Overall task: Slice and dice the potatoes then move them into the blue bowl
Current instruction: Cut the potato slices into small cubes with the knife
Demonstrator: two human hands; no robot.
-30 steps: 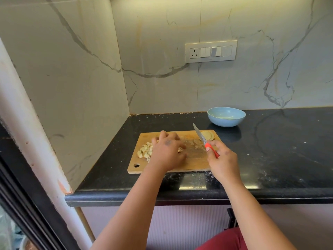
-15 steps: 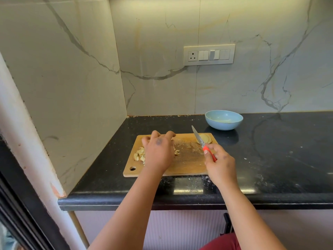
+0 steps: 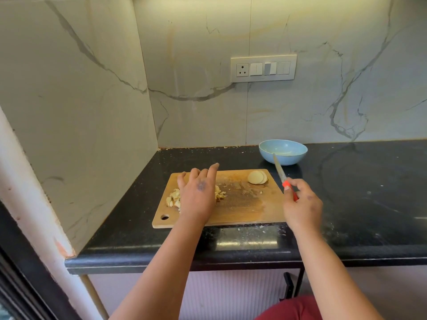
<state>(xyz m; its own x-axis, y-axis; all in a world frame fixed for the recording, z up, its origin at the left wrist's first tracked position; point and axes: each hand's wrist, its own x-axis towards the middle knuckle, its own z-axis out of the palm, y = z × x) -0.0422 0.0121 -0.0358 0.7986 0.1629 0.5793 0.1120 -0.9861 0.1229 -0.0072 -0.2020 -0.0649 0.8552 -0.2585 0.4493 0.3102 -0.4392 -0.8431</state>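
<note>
Centrally, a black stone counter [image 3: 346, 204] meets marble walls and carries a wooden cutting board [image 3: 242, 211]. Pale potato cubes [image 3: 173, 199] lie under the spread left hand [image 3: 198, 195]; slices [image 3: 257, 177] sit upper right. The right hand [image 3: 300, 204] grips a red-handled knife [image 3: 280, 172] near the blue bowl [image 3: 283, 154].

The scene is evenly and softly lit, brightest high on the wall [image 3: 300, 31] above the switch plate [image 3: 263, 68]. A pale glare patch sits on the black desk [image 3: 246, 241] edge just below the board [image 3: 242, 211]. Shadows are faint. Wide-angle bending curves the left edge, and detail is slightly soft, perhaps from motion.
</note>
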